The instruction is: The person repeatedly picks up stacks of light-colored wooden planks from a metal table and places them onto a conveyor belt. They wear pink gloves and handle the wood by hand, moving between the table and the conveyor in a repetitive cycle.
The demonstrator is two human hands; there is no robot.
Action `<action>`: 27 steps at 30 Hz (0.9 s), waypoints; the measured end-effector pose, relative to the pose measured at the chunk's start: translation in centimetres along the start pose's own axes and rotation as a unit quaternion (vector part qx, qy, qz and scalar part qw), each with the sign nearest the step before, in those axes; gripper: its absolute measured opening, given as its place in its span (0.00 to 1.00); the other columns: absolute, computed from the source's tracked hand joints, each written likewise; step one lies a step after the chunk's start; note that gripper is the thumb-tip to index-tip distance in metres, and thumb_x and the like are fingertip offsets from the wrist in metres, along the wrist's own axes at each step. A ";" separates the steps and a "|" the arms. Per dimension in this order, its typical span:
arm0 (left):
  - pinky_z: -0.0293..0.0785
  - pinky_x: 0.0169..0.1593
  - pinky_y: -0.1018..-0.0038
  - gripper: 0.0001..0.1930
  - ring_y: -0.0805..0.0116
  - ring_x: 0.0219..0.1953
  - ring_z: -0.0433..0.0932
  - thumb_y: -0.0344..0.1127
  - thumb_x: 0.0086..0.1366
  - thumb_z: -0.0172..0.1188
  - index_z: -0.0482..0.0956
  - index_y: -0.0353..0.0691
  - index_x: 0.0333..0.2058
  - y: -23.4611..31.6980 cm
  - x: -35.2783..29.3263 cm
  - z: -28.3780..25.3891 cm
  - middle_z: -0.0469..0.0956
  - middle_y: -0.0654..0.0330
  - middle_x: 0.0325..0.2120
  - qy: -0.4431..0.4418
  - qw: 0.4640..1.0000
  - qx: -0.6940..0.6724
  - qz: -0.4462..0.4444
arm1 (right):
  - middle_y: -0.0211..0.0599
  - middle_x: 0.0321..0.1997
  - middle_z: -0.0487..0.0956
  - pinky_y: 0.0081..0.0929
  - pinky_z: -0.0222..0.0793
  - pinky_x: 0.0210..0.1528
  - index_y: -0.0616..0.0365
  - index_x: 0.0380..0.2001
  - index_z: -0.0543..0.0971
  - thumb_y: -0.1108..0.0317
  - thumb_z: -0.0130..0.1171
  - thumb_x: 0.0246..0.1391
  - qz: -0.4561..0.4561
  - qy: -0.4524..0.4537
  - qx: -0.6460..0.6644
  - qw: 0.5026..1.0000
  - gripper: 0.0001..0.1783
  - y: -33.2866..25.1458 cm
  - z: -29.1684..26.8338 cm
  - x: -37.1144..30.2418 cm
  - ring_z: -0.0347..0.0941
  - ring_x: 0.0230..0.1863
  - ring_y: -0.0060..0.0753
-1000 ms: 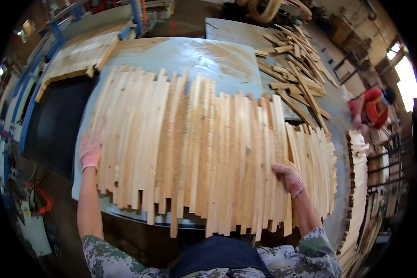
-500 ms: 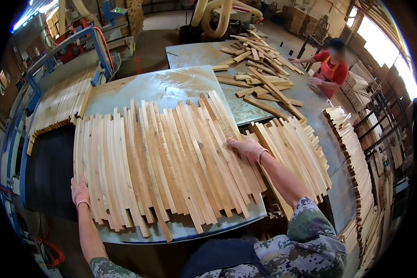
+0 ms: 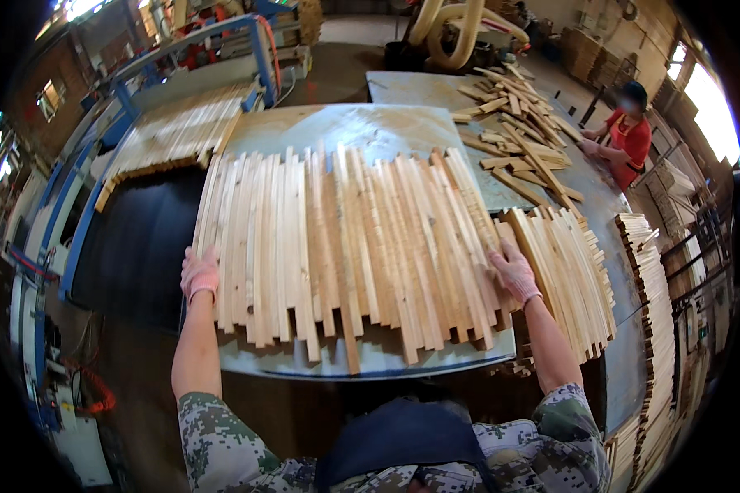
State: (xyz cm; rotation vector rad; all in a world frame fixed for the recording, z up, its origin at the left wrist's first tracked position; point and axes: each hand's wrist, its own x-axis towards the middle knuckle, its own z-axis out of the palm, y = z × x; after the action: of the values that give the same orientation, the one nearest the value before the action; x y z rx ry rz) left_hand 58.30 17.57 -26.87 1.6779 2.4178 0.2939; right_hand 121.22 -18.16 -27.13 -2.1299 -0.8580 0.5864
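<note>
A row of long, pale wooden strips [image 3: 362, 246] lies side by side on a light metal-topped table [image 3: 345, 123], their near ends uneven and jutting past one another. My left hand [image 3: 201, 271], in a pinkish glove, is curled against the outermost strip on the left side. At the opposite side my right hand [image 3: 515, 273], gloved likewise, grips the edge of the row, its fingers pointing away from me. Between them the hands bracket the row. The undersides of the fingers are hidden.
A second stack of strips [image 3: 563, 279] stands close on the right. Loose wood pieces [image 3: 526, 131] are heaped on the far table, where a person in red [image 3: 629, 135] works. More strips [image 3: 181, 123] sit by a blue-framed machine [image 3: 193, 45]; a black surface [image 3: 144, 238] lies left.
My right hand has slid nearer to me along the row's right side, and the strips' sides look more even. My view has turned left, shifting the scene rightward.
</note>
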 end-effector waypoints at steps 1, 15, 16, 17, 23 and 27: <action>0.73 0.67 0.47 0.46 0.41 0.68 0.75 0.73 0.72 0.49 0.60 0.44 0.76 0.5 -0.6 -0.6 0.71 0.44 0.70 -0.010 1.000 -0.002 0.000 | 0.57 0.69 0.78 0.36 0.68 0.72 0.62 0.74 0.69 0.47 0.62 0.68 0.008 0.012 0.000 1.000 0.41 0.8 -0.1 -1.3 0.75 0.71 0.47; 0.71 0.69 0.52 0.46 0.43 0.69 0.73 0.75 0.69 0.52 0.69 0.40 0.69 -3.2 1.5 -1.1 0.74 0.40 0.67 -0.047 0.996 -0.016 0.078 | 0.45 0.60 0.84 0.31 0.77 0.59 0.66 0.77 0.64 0.59 0.63 0.71 0.066 0.101 0.148 0.982 0.39 5.0 -0.3 -13.7 0.81 0.54 0.33; 0.71 0.69 0.53 0.45 0.44 0.69 0.74 0.74 0.68 0.53 0.71 0.40 0.67 -1.9 0.3 -1.8 0.75 0.39 0.66 -0.063 0.995 -0.010 0.074 | 0.37 0.51 0.84 0.24 0.77 0.49 0.67 0.76 0.64 0.63 0.64 0.72 0.039 0.138 0.149 0.978 0.37 6.1 0.0 -14.5 0.78 0.45 0.21; 0.70 0.70 0.54 0.45 0.44 0.69 0.74 0.73 0.68 0.54 0.70 0.39 0.69 -1.5 -0.3 -1.7 0.76 0.39 0.65 -0.054 0.993 -0.040 0.097 | 0.37 0.50 0.84 0.26 0.76 0.51 0.67 0.76 0.64 0.63 0.63 0.72 0.031 0.176 0.192 0.965 0.37 7.9 0.6 -14.8 0.78 0.46 0.24; 0.73 0.67 0.55 0.42 0.46 0.65 0.77 0.66 0.71 0.58 0.73 0.33 0.67 -3.0 0.5 0.5 0.76 0.41 0.66 -0.076 0.973 -0.174 0.132 | 0.44 0.54 0.82 0.35 0.71 0.66 0.63 0.63 0.78 0.65 0.66 0.68 -0.060 0.431 0.102 0.895 0.24 8.6 5.4 -23.1 0.79 0.57 0.43; 0.80 0.60 0.56 0.41 0.50 0.58 0.82 0.59 0.73 0.59 0.69 0.29 0.70 -1.1 1.1 2.2 0.76 0.42 0.65 -0.200 0.921 -0.303 0.143 | 0.49 0.60 0.81 0.35 0.68 0.70 0.69 0.67 0.74 0.66 0.64 0.67 0.081 0.389 0.302 0.866 0.29 13.8 10.7 -31.8 0.78 0.62 0.43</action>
State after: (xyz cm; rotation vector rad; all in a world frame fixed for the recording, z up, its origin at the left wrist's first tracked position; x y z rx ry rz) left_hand 57.46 18.34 -29.30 1.5858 1.5671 0.6004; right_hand 98.47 -43.10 -40.28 -1.6198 -0.0168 0.0138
